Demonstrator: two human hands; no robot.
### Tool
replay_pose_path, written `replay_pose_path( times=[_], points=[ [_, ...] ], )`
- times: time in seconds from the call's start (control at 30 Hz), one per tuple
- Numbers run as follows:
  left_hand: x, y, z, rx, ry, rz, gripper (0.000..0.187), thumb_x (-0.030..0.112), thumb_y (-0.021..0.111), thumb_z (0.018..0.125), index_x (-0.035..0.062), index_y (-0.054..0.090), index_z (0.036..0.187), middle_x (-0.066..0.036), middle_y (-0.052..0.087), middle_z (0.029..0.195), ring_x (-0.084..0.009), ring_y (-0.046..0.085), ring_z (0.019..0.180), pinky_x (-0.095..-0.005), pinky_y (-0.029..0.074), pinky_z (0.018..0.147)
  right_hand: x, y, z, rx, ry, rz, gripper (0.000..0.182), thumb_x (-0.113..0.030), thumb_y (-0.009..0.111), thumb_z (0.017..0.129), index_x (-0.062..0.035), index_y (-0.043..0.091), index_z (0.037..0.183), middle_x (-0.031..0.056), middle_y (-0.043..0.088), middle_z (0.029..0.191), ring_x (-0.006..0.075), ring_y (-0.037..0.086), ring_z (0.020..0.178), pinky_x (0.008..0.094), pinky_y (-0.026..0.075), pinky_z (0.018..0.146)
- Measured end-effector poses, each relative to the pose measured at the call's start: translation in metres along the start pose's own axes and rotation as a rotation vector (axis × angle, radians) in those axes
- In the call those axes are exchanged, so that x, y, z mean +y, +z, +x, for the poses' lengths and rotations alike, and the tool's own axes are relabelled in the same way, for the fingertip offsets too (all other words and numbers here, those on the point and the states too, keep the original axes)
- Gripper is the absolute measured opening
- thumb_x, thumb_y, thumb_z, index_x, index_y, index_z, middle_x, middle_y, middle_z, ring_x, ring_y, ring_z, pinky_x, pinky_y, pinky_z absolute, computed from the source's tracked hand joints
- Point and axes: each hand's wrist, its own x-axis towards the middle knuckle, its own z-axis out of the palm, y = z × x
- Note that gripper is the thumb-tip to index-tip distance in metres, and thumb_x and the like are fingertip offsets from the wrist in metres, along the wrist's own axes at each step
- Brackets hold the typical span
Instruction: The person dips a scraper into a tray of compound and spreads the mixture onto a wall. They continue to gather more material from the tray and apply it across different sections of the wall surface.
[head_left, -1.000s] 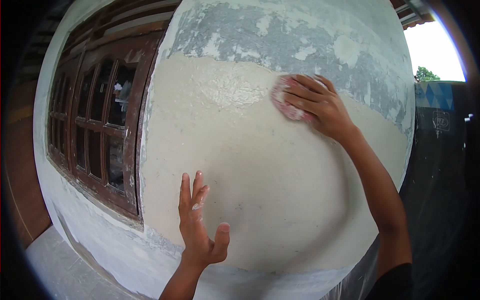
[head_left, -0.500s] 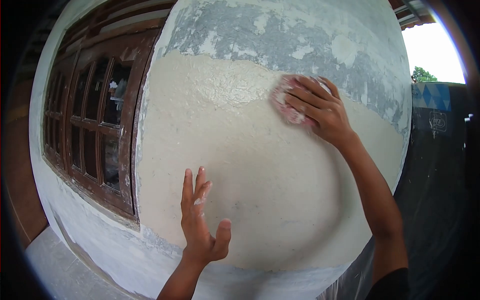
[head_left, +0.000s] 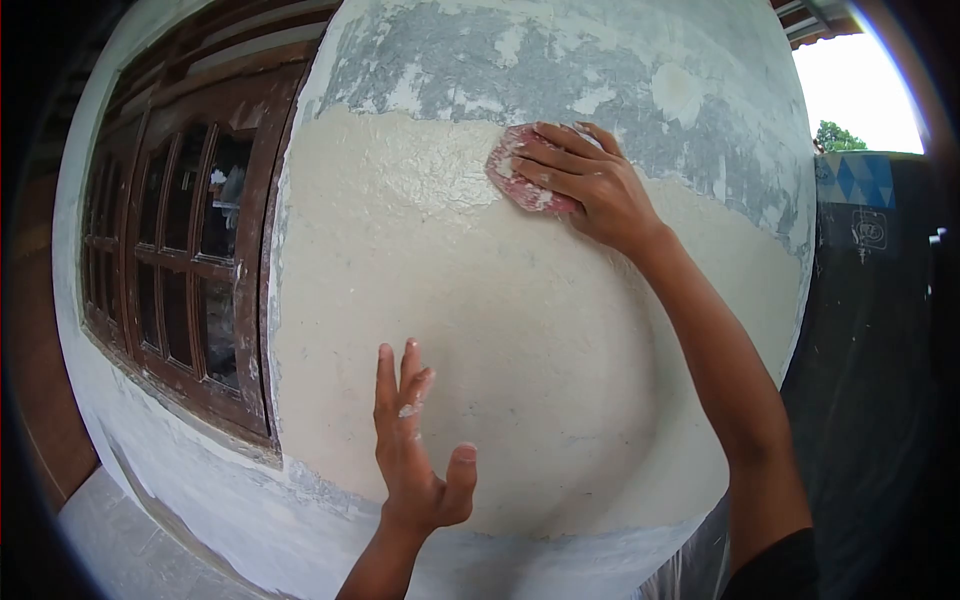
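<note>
My right hand (head_left: pixel 590 185) presses a pinkish-red cloth or sponge (head_left: pixel 520 178), smeared with pale paste, flat against the wall. It sits near the upper edge of a cream coating (head_left: pixel 520 330), just below a patchy grey and white band (head_left: pixel 450 60). Left of the cloth the coating looks wet and glossy. Lower down, my left hand (head_left: pixel 420 450) is raised in front of the wall with its fingers spread and nothing in it. White paste marks one of its fingers.
A brown wooden window (head_left: pixel 190 250) with glass panes is set in the wall at the left. On the right stands a dark surface (head_left: pixel 870 330) with a blue and white diamond pattern near its top. Grey floor tiles (head_left: pixel 120 545) show at the lower left.
My right hand and the cloth have moved left and slightly up along the wall. My left hand appears slightly farther right, still spread.
</note>
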Motion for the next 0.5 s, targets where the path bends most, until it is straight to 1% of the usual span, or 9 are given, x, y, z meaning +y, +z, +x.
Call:
replay_pose_path(
  times=[0.1,0.13,0.17,0.23,0.27,0.33,0.4,0.43,0.5],
  points=[
    [-0.004,-0.013,-0.005,-0.017,0.03,0.036,0.063,0.041,0.047,0.105,-0.0042,0.038,0.148,-0.04,0.042,0.151,-0.0532,0.027,0.151,-0.0588,0.032,0.117,0.016,-0.015,-0.033,-0.013,0.034,-0.005,0.047,-0.014,0.083,0.079,-0.0276,0.075,0.124,-0.0062,0.066,0.141,0.0171,0.053,0.14,0.0449,0.039,0.12],
    [-0.008,-0.016,-0.005,-0.013,0.033,0.032,0.063,0.041,0.047,0.105,-0.0042,0.038,0.148,-0.04,0.042,0.151,-0.0532,0.027,0.151,-0.0588,0.032,0.117,0.02,-0.019,-0.043,0.012,0.082,-0.015,0.048,-0.012,0.083,0.079,-0.0284,0.075,0.123,-0.0067,0.067,0.139,0.0177,0.054,0.139,0.0447,0.039,0.119],
    [-0.011,-0.019,-0.005,0.01,0.008,-0.001,0.063,0.041,0.047,0.105,-0.0049,0.038,0.148,-0.04,0.042,0.151,-0.053,0.027,0.151,-0.0587,0.033,0.117,0.024,-0.017,-0.044,0.013,0.078,-0.018,0.048,-0.012,0.083,0.079,-0.0284,0.075,0.123,-0.0067,0.067,0.139,0.0177,0.054,0.139,0.0447,0.039,0.119],
    [-0.011,-0.018,-0.004,0.02,-0.021,-0.03,0.064,0.04,0.047,0.105,-0.0057,0.038,0.148,-0.041,0.041,0.151,-0.0528,0.027,0.151,-0.0586,0.034,0.117,0.018,-0.018,-0.041,0.12,0.111,-0.04,0.05,-0.009,0.084,0.078,-0.0289,0.075,0.123,-0.0068,0.068,0.138,0.0182,0.056,0.137,0.0456,0.04,0.118],
    [-0.01,-0.014,-0.001,0.001,-0.011,-0.012,0.064,0.04,0.047,0.105,-0.0063,0.037,0.147,-0.042,0.04,0.151,-0.053,0.028,0.151,-0.0589,0.035,0.116,0.012,-0.009,-0.028,0.182,0.065,0.01,0.049,-0.01,0.082,0.079,-0.0285,0.075,0.124,-0.0057,0.068,0.138,0.0179,0.055,0.138,0.0466,0.039,0.118],
    [-0.008,-0.003,0.001,-0.014,-0.004,0.005,0.064,0.04,0.047,0.105,-0.007,0.037,0.147,-0.042,0.039,0.151,-0.0533,0.029,0.15,-0.0592,0.035,0.116,-0.003,0.002,0.005,0.153,0.047,-0.014,0.048,-0.011,0.082,0.08,-0.0277,0.074,0.125,-0.005,0.068,0.138,0.0179,0.054,0.139,0.0466,0.039,0.118],
    [-0.006,0.003,0.001,-0.036,0.06,-0.046,0.064,0.041,0.047,0.105,-0.0058,0.037,0.148,-0.043,0.037,0.152,-0.0542,0.032,0.149,-0.059,0.035,0.116,-0.005,0.009,0.016,0.071,0.019,-0.038,0.048,-0.013,0.081,0.081,-0.0255,0.074,0.127,-0.0035,0.068,0.138,0.0176,0.052,0.141,0.0457,0.038,0.119],
    [-0.005,0.0,-0.001,-0.042,0.056,-0.047,0.064,0.041,0.047,0.105,-0.0058,0.037,0.148,-0.043,0.037,0.152,-0.0542,0.032,0.149,-0.059,0.035,0.116,-0.004,0.008,0.01,0.067,0.024,-0.035,0.048,-0.013,0.081,0.081,-0.0255,0.074,0.127,-0.0035,0.068,0.138,0.0176,0.052,0.141,0.0457,0.038,0.119],
    [-0.005,-0.011,-0.002,-0.054,0.051,0.054,0.063,0.041,0.047,0.105,-0.0042,0.037,0.149,-0.044,0.036,0.151,-0.0549,0.035,0.147,-0.059,0.036,0.116,0.006,0.001,-0.013,0.03,0.049,0.0,0.046,-0.013,0.081,0.08,-0.0249,0.074,0.125,-0.0042,0.068,0.138,0.0175,0.053,0.14,0.0457,0.038,0.118]
  ],
)
